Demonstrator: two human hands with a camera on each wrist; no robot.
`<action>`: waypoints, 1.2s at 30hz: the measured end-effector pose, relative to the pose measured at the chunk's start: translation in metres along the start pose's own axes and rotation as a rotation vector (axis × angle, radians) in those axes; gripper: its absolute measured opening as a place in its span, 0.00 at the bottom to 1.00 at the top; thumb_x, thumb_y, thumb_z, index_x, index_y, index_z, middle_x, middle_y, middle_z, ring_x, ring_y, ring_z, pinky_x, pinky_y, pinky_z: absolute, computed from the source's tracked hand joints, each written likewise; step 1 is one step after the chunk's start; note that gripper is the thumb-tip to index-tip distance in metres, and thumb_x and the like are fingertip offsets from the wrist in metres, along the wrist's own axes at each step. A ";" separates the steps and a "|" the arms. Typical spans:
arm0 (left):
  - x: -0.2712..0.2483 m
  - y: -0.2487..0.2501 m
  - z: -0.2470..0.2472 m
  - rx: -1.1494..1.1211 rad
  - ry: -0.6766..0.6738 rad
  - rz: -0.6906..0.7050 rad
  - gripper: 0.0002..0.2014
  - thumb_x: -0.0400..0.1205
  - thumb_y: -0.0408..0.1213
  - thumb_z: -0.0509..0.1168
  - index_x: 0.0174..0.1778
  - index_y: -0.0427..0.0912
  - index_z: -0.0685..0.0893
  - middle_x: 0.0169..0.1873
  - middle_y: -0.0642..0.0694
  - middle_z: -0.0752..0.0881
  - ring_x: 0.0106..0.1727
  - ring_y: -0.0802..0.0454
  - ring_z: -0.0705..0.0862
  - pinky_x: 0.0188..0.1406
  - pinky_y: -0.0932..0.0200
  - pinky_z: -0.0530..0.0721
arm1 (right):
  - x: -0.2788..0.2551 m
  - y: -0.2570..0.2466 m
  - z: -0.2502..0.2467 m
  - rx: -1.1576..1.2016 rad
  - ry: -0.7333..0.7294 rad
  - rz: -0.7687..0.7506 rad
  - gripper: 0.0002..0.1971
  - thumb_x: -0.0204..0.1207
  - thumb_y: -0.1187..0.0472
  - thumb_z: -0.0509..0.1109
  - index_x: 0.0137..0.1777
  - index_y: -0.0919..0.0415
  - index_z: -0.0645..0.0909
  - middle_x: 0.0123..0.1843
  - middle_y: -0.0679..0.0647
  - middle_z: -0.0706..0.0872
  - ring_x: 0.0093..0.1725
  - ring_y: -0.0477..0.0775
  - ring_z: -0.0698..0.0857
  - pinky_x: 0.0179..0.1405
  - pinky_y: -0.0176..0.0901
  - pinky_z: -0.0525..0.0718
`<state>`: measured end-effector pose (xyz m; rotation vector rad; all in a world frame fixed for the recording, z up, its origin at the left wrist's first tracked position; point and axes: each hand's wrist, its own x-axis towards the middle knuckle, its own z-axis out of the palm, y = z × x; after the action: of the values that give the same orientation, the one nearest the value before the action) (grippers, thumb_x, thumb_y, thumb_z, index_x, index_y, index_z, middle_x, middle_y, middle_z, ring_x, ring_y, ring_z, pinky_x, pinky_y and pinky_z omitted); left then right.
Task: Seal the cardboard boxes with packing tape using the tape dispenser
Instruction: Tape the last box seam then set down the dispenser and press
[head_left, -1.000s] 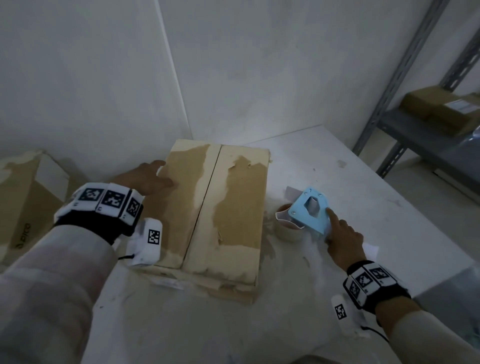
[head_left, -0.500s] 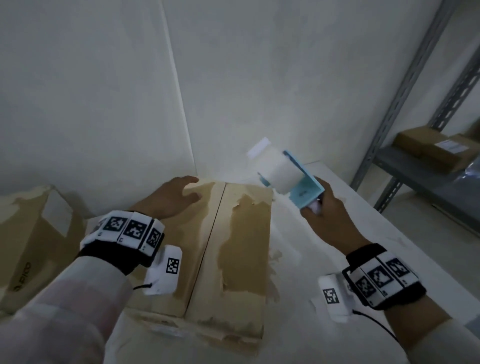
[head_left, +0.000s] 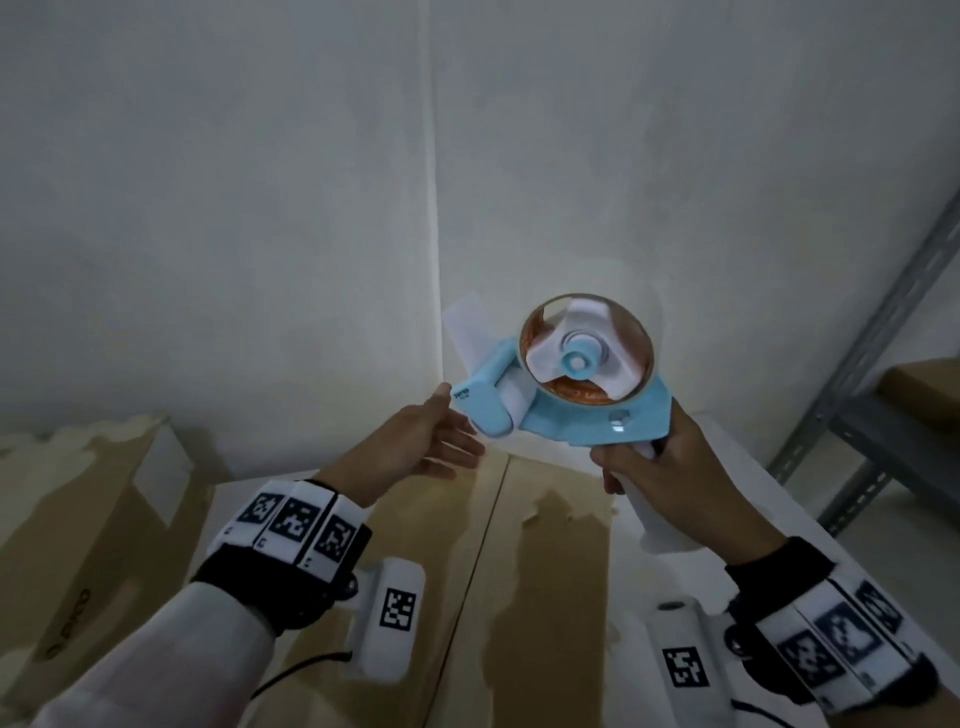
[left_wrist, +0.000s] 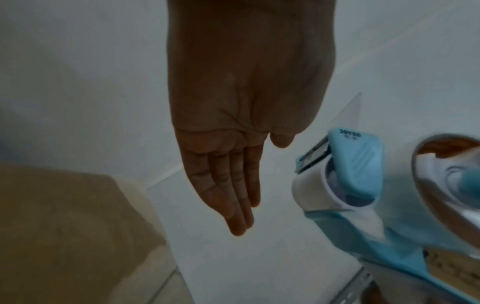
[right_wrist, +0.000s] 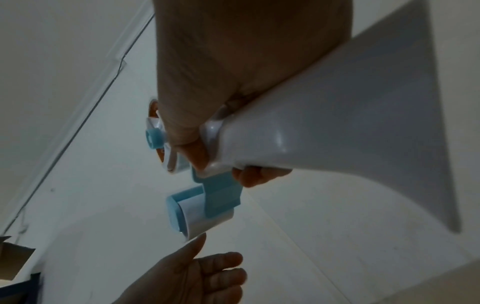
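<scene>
The landmark here is the cardboard box (head_left: 467, 571) on the white table (head_left: 810, 499), its 2 top flaps closed with the bare seam running away from the person. Nothing on that seam looks taped yet. A second box (head_left: 78, 519) sits off to its left.

Above the box's far end, the tape dispenser (head_left: 566, 384) is up in the air, blue frame, roll facing the head camera. Its long axis runs roughly sideways across the seam: handle on the right side of the box, cutter end pointing left. The right hand (head_left: 660, 467) is clenched around the white handle. The left hand (head_left: 415, 441) hangs over the box's far left part, fingers straight and relaxed, gripping nothing, thumb tip right at the cutter end. So the left hand is the nearer one to the loose tape, which lies just to the right of its fingers (left_wrist: 233, 195).

The left wrist view shows the metal blade (left_wrist: 311, 156) beside the thumb, which the head view doesn't resolve. The right wrist view shows the white roller from below with the left thumb almost touching it; whether they touch can't be told.
</scene>
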<state>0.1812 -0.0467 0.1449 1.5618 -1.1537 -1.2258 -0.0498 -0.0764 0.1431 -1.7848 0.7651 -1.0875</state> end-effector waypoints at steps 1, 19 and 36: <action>0.000 0.000 -0.001 -0.050 -0.033 -0.016 0.30 0.85 0.56 0.41 0.44 0.38 0.83 0.35 0.43 0.89 0.38 0.50 0.88 0.38 0.59 0.83 | 0.003 -0.002 0.002 0.019 -0.020 -0.022 0.07 0.64 0.64 0.69 0.34 0.52 0.75 0.24 0.44 0.80 0.24 0.47 0.78 0.25 0.37 0.81; 0.022 -0.002 -0.010 -0.523 -0.173 -0.111 0.11 0.84 0.33 0.55 0.42 0.37 0.81 0.26 0.48 0.87 0.29 0.58 0.88 0.26 0.66 0.86 | 0.033 0.031 0.008 0.090 -0.006 0.077 0.16 0.62 0.65 0.68 0.48 0.72 0.73 0.30 0.54 0.84 0.25 0.51 0.82 0.27 0.37 0.82; 0.030 0.009 -0.016 -0.123 -0.092 -0.196 0.07 0.79 0.25 0.63 0.38 0.40 0.82 0.22 0.52 0.88 0.25 0.64 0.86 0.23 0.74 0.77 | 0.039 0.031 0.008 0.130 -0.056 0.020 0.14 0.63 0.78 0.72 0.43 0.65 0.73 0.31 0.56 0.80 0.27 0.43 0.80 0.25 0.31 0.82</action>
<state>0.1991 -0.0770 0.1495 1.5673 -0.9800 -1.4831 -0.0279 -0.1188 0.1272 -1.6870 0.6624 -1.0460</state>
